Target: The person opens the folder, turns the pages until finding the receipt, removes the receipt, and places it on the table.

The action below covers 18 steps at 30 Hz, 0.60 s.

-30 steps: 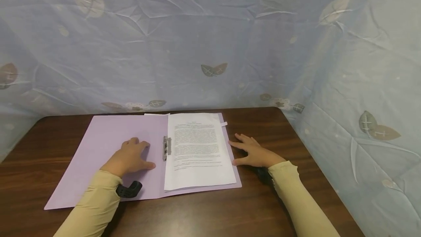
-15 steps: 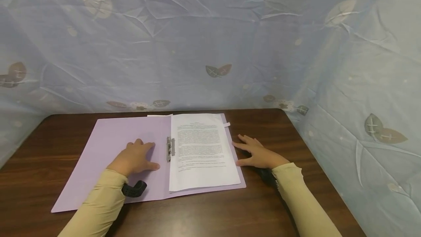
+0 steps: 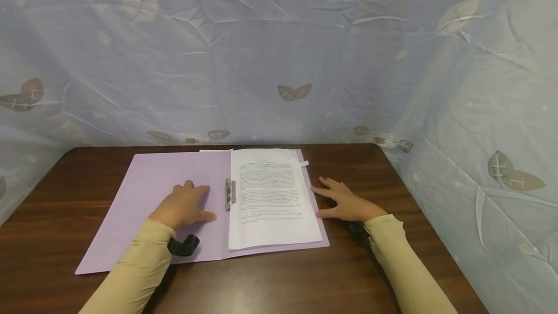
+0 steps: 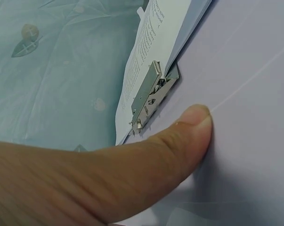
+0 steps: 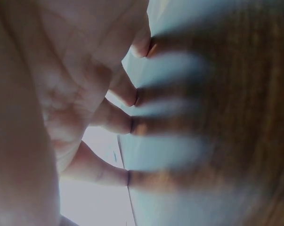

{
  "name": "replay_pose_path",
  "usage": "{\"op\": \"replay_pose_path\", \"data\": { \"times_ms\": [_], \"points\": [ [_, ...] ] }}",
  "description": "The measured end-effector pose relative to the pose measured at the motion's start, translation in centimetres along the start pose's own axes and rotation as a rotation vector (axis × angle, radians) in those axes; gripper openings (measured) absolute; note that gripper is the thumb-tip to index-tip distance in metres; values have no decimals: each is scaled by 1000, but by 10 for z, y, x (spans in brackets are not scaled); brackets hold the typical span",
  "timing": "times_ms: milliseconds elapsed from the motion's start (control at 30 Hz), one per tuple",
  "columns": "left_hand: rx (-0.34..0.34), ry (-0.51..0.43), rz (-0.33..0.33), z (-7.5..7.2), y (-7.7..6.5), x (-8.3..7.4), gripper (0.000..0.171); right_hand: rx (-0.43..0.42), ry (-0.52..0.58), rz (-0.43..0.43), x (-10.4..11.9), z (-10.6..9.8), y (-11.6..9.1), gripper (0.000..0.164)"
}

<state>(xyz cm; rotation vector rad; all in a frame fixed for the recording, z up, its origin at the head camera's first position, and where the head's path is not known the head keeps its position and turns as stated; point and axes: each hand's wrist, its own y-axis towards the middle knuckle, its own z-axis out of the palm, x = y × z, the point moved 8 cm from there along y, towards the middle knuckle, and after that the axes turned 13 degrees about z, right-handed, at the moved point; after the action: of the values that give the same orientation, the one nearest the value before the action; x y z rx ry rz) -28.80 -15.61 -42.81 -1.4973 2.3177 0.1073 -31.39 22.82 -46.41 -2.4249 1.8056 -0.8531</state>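
Note:
A lilac folder (image 3: 161, 173) lies spread open on the table. A metal clip (image 3: 230, 194) is fixed near its fold, and a stack of printed paper sheets (image 3: 274, 227) covers most of its right side. My left hand (image 3: 185, 205) rests on the bare left cover, fingers spread and slightly bent, thumb pointing toward the clip. In the left wrist view the thumb lies near the clip (image 4: 151, 96) without touching it. Just off the folder's right edge, my right hand (image 3: 346, 202) rests with spread fingertips on the tabletop. Neither hand holds anything.
The dark wooden table (image 3: 279, 280) extends around the folder. A pale blue patterned cloth (image 3: 244, 62) hangs behind the table and along its right side. A small white tab (image 3: 304, 163) sticks out at the folder's right edge.
The head view has swung slightly left, so everything sits a little farther right in the picture. Hands, folder and sheets keep about the same places on the table.

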Motion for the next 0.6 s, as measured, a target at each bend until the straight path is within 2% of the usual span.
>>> {"op": "replay_pose_path", "data": {
  "times_ms": [167,267,367,500,600],
  "points": [
    [4,8,-4,2,2,3,92,1,-12,16,1,-1,1,85],
    [5,7,-7,2,2,2,93,-43,-31,34,3,-5,2,79],
    [3,13,-5,1,2,1,93,-170,-34,35,9,-16,2,61],
    [1,17,-5,1,2,1,93,-401,28,35,21,-39,2,32],
    [-1,8,-3,3,1,3,93,-500,90,57,31,-55,9,23]
  ]
}}
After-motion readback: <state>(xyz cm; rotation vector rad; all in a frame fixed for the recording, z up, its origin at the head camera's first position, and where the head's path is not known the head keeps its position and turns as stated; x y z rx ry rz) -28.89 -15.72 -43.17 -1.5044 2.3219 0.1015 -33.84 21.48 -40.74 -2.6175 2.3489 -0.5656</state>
